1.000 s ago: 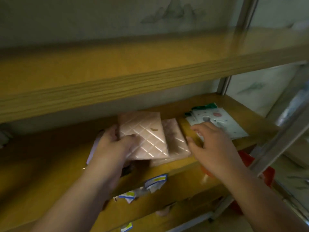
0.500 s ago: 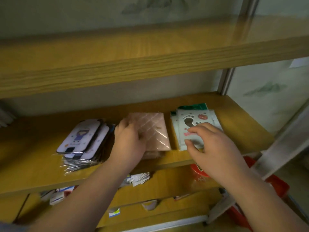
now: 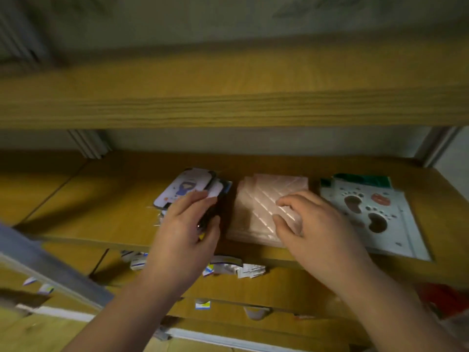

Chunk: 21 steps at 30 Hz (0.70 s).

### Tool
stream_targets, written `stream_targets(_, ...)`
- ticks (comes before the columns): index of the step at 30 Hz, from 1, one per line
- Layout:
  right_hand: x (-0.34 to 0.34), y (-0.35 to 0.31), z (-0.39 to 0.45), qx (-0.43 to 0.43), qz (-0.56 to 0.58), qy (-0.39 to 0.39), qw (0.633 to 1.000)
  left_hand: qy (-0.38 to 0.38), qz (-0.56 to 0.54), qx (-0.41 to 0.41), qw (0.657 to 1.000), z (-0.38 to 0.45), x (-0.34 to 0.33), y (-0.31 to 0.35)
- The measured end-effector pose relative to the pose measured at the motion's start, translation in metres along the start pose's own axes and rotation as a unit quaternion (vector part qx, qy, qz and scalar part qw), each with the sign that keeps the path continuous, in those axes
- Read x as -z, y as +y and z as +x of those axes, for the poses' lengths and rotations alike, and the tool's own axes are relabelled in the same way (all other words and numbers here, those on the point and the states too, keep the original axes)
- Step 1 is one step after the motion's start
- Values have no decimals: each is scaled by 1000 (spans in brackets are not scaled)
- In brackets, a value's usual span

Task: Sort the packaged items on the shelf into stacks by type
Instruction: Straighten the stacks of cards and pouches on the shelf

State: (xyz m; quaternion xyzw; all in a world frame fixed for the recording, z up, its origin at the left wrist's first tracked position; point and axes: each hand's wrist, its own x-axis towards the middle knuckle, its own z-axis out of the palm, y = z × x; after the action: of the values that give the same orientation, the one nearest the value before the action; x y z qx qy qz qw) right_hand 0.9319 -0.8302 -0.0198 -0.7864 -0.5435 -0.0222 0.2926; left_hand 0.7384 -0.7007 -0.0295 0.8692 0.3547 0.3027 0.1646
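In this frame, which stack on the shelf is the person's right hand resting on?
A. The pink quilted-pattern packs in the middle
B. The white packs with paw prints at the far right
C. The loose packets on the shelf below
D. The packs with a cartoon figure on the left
A: the right hand lies with fingers spread on the pink quilted packs in the middle; the left hand is at the cartoon-figure packs.

There was one view only, from the camera worn on the person's head, so no second view shared any part of the scene. It faced forward and down into a wooden shelf (image 3: 101, 214), close in, with both forearms reaching up from the bottom edge. The upper shelf board (image 3: 228, 107) ran across the frame above. The left hand (image 3: 182, 235) and right hand (image 3: 317, 229) sat near the middle. The wide lens probably bent the edges, and the picture was blurred.
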Motion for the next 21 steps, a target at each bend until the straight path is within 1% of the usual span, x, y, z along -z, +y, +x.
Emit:
stream_targets(6,-36,-51,26,28,39,-2,999,57,-61,122,989,5,43,-68)
stream_targets(8,-55,-71,36,15,62,-32,997,53,-77,163,982,14,47,-92)
stream_targets(10,-74,-91,46,-19,61,-81,995,22,-90,193,977,27,48,-107)
stream_targets(12,-90,-107,54,-57,33,-109,992,-15,-93,199,976,43,46,-114)
stream_targets(13,-97,-114,57,-74,16,-108,991,-40,-82,197,976,53,43,-114)
stream_targets(15,-111,-125,62,-107,-3,-97,990,-116,-62,185,974,67,36,-112)
stream_targets(17,-121,-134,65,-142,6,-93,986,-180,-78,159,967,73,26,-108)
stream_targets(18,-126,-137,65,-155,18,-89,984,-195,-86,149,966,73,22,-108)
stream_targets(19,-130,-139,66,-166,39,-84,982,-203,-99,143,964,73,20,-109)
stream_targets(20,-133,-139,66,-177,66,-78,979,-209,-136,150,957,73,20,-111)
stream_targets(21,-134,-139,66,-189,97,-72,975,-217,-201,174,939,73,21,-112)
